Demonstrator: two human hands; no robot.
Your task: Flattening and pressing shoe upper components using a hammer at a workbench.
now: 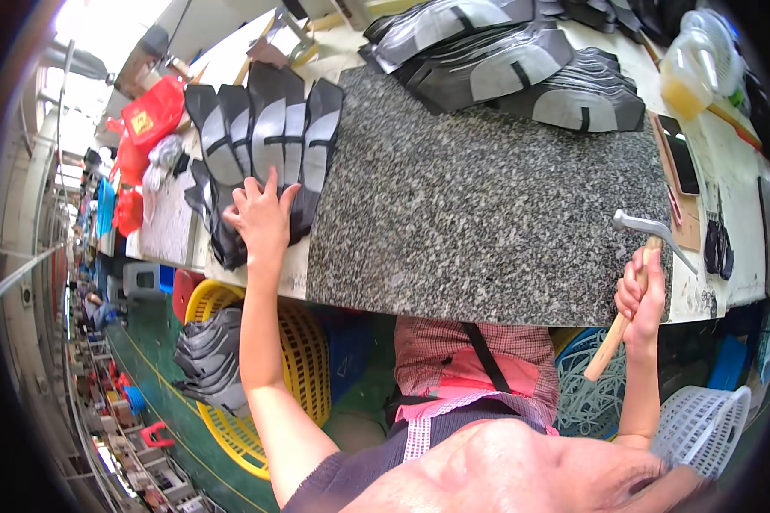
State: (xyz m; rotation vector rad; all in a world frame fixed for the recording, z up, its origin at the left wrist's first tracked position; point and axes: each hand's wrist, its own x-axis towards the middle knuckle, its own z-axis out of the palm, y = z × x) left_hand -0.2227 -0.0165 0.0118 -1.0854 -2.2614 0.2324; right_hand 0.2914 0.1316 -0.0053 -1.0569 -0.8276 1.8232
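Note:
My left hand [263, 221] lies with spread fingers on a row of overlapping black-and-grey cut shoe-upper pieces [269, 120] at the left of the table. Its fingertips touch the lower part of the pieces, and no grip on one shows. My right hand [643, 295] is wrapped round the wooden handle of a hammer [608, 349]. The hammer's metal head, with a long curved claw, points up above the right front corner of a speckled grey stone slab [479, 214]. Fanned stacks of similar pieces [522, 68] lie along the slab's far edge.
At the right are a phone [678, 156], a plastic bottle with yellowish liquid [686, 85] and a black cord bundle [719, 248]. Red bags [152, 115] sit far left. Below stand a yellow basket [304, 359] holding more pieces and a white basket [701, 427].

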